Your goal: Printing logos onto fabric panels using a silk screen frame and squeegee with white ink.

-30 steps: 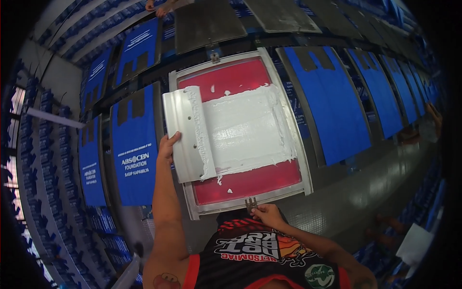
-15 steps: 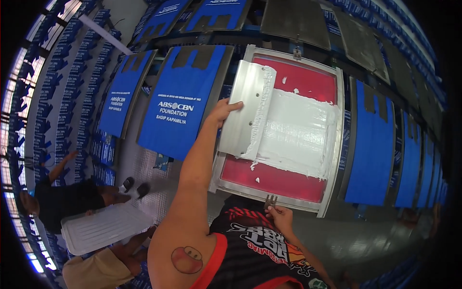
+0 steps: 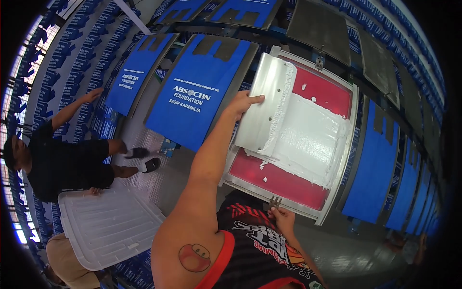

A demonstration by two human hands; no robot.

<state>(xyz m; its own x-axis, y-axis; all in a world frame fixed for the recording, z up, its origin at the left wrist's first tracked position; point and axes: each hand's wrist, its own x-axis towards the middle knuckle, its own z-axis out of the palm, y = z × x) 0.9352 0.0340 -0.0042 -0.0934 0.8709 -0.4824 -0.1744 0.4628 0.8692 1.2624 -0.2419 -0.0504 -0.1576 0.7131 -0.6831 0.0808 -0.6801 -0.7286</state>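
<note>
My left hand [image 3: 243, 103] grips the left edge of a wide aluminium squeegee [image 3: 262, 108], thumb on top. White ink is caked along the squeegee's right edge, and it rests across the left part of a screen-printing frame [image 3: 350, 149]. Inside that frame, a broad patch of white ink [image 3: 313, 139] covers the middle of the red screen [image 3: 281, 180]. At the near edge of the frame, my right hand [image 3: 284, 219] has its fingers closed on a three-pronged metal piece [image 3: 275, 201]. Whether that piece is fixed to the frame cannot be made out.
Blue fabric panels [image 3: 192, 96] with white print lie on boards in rows left and right. Bare grey boards [image 3: 320, 29] stand beyond the frame. At the left, a person [image 3: 67, 164] in black holds a translucent plastic lid [image 3: 106, 226]; another person in tan [image 3: 72, 262] is below.
The view has swung, so the frame and both hands appear farther right. The person at left has come more into view, arm reaching toward a blue panel. My grips look the same.
</note>
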